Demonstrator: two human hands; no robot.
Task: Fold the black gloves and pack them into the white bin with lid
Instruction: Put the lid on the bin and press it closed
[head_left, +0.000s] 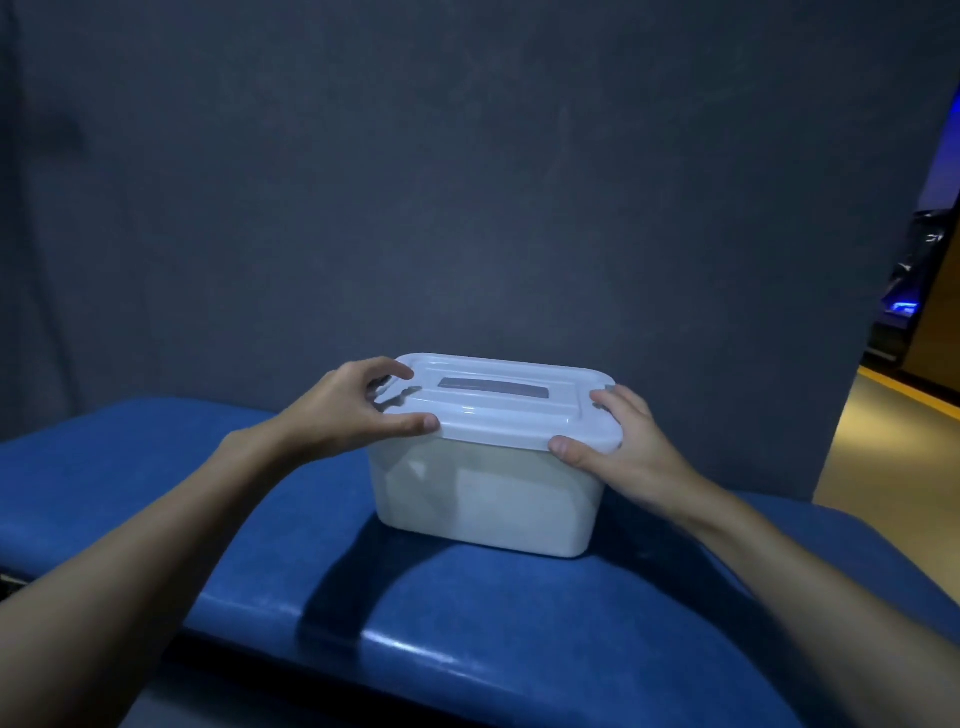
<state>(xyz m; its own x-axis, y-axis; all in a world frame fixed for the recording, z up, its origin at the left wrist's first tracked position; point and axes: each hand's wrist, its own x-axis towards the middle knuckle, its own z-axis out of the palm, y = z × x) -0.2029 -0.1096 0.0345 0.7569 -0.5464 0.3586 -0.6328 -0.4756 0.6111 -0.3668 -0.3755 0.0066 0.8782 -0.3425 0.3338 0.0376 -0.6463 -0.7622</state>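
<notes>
Plainly, you had both hands on the lid (498, 415) of the bin (483, 499), one at each short end. Your left hand (343, 410) gripped the left end. Its thumb lay along the lid's near left corner, its forefinger reached over the far left corner, and the other fingers were curled in at the grey clip (385, 388) between them. Your right hand (628, 447) gripped the right end, with the thumb pressed under the rim at the near right corner and the fingers bent over the right edge. The lid sat level on the bin, with a grey handle (493, 388) lying flat in its top. The bin stood upright on the blue bench (467, 623), toward its far edge and close to the dark wall (467, 182) behind. Its cloudy sides hid what lay within, so where the gloves lay could not be told.
</notes>
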